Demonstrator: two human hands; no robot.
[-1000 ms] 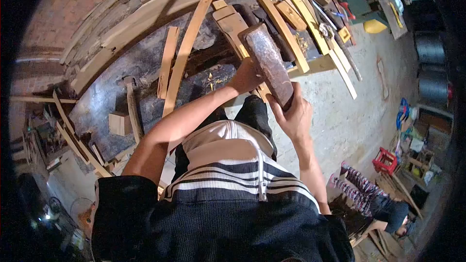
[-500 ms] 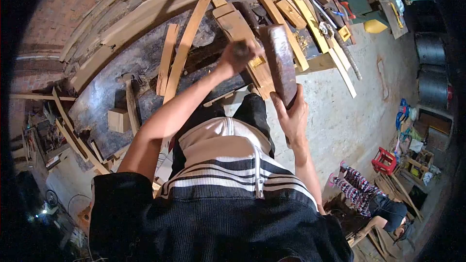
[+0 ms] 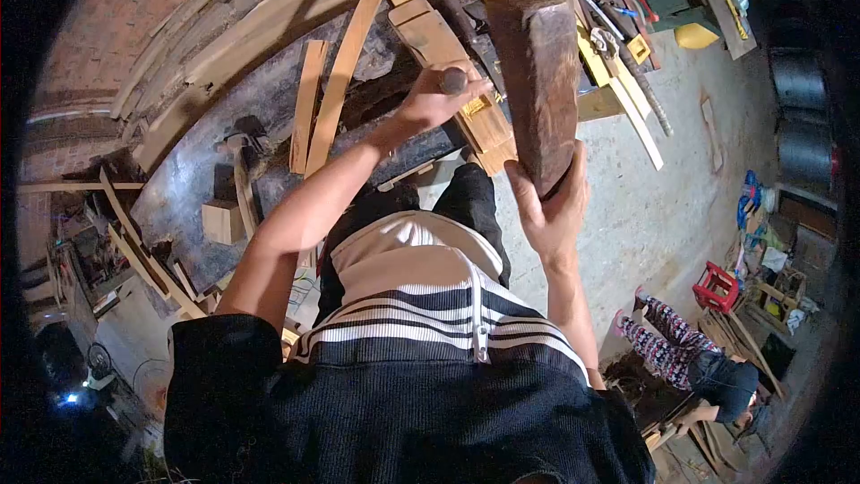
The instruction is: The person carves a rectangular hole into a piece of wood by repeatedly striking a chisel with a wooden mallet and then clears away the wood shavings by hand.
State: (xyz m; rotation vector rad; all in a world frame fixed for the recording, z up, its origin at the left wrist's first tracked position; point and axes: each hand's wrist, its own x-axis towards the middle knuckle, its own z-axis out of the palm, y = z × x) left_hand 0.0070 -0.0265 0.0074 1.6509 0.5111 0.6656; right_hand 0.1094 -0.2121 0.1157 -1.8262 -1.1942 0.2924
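While we stand over the workbench [image 3: 202,161], its dark top spreading beyond and to the left of both hands, the risk lies in what we hold. Our right hand [image 3: 548,211] is clamped round the lower end of a heavy dark wooden block [image 3: 542,72], raised above and just right of our left hand [image 3: 428,100]. The left is closed round a round-ended tool handle [image 3: 453,81], set over a pale plank [image 3: 434,36] just beyond its knuckles; what the fist hides we cannot tell. The hands are apart — but near. A block brought down off line would likely meet the left thumb rather than the handle — and gripped only at its bottom end, it could twist or slip.
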